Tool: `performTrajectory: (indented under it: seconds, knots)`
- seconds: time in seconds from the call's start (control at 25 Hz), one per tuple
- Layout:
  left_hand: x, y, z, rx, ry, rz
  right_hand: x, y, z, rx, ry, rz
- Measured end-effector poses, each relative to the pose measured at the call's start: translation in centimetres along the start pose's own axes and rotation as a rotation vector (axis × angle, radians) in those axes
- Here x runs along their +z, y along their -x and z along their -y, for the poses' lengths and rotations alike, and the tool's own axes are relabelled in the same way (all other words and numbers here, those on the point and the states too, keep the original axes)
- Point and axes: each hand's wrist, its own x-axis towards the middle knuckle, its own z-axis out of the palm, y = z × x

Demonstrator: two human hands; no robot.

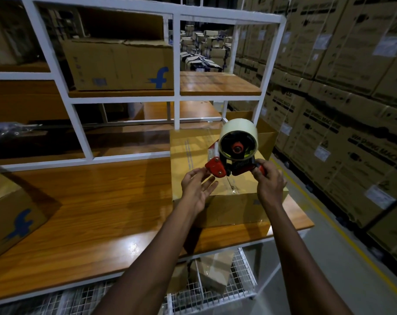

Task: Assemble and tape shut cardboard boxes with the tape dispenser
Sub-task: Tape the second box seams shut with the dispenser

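A red and black tape dispenser (231,155) with a pale roll of tape is held above a closed cardboard box (229,208) at the right end of the wooden table (97,214). My right hand (269,180) grips the dispenser's red handle. My left hand (198,189) has its fingers spread, and the thumb and forefinger touch the dispenser's red front end. Clear tape runs along the box's top seam under the dispenser.
A white metal shelf frame (79,130) stands behind the table and holds a printed cardboard box (118,67). Another printed box (9,214) sits at the table's left edge. Stacked cartons (342,114) wall the right side. Wire baskets (215,283) hang under the table.
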Motion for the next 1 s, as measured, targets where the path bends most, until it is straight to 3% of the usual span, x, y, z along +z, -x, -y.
performTrajectory:
  seconds: [0.32,0.56,0.76,1.0]
  knots:
    - [-2.5,0.4,-0.6,-0.04,0.109,-0.04,1.1,1.8,0.6,0.024,-0.065,0.05]
    - [-3.0,0.7,-0.1,0.032,-0.004,-0.158,2.2,2.4,-0.2,0.075,-0.139,0.101]
    - [-3.4,0.8,-0.2,0.134,-0.089,-0.252,4.0,1.6,-5.3,0.093,-0.169,0.156]
    - [-7.0,-0.1,-1.4,0.168,-0.215,-0.374,2.8,2.9,-1.0,0.045,-0.185,0.198]
